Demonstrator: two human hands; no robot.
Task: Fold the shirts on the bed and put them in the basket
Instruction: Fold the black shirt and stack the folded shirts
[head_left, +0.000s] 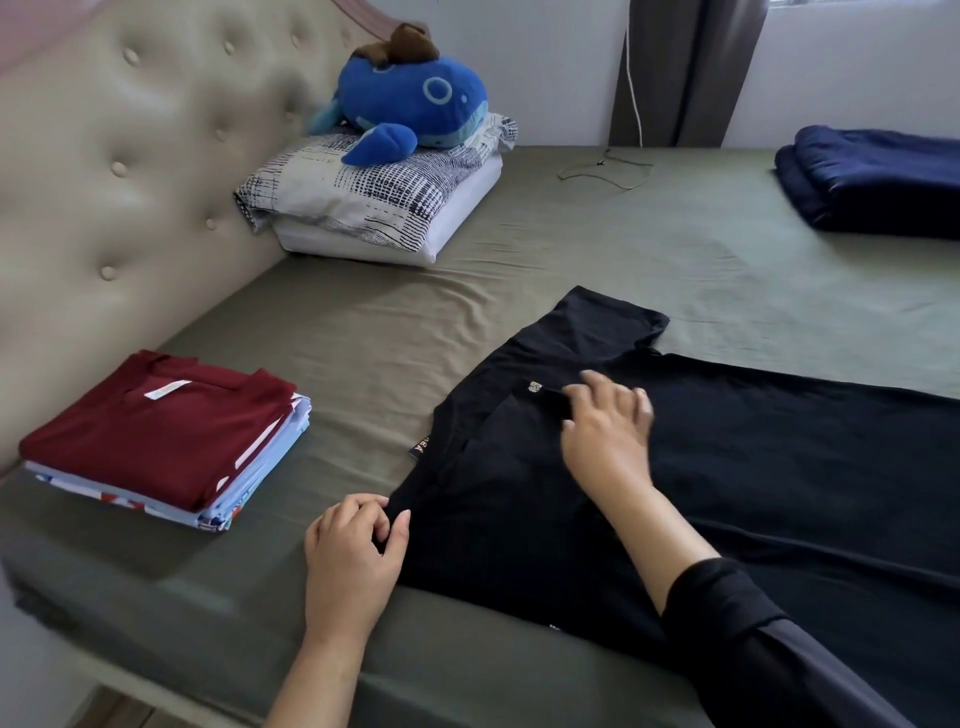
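A black shirt (753, 467) lies spread flat on the green bed sheet (363, 322), its collar end toward the left. My left hand (356, 545) pinches the shirt's near-left shoulder edge with curled fingers. My right hand (608, 426) rests flat on the shirt's chest near a small emblem, fingers straight. A stack of folded shirts (166, 441) with a dark red one on top sits at the left of the bed. No basket is in view.
A patterned pillow (374, 192) with a blue plush whale (410, 104) on it lies at the padded headboard (130, 156). A folded navy blanket (878, 176) sits far right. A thin cable (605, 169) lies near the curtain.
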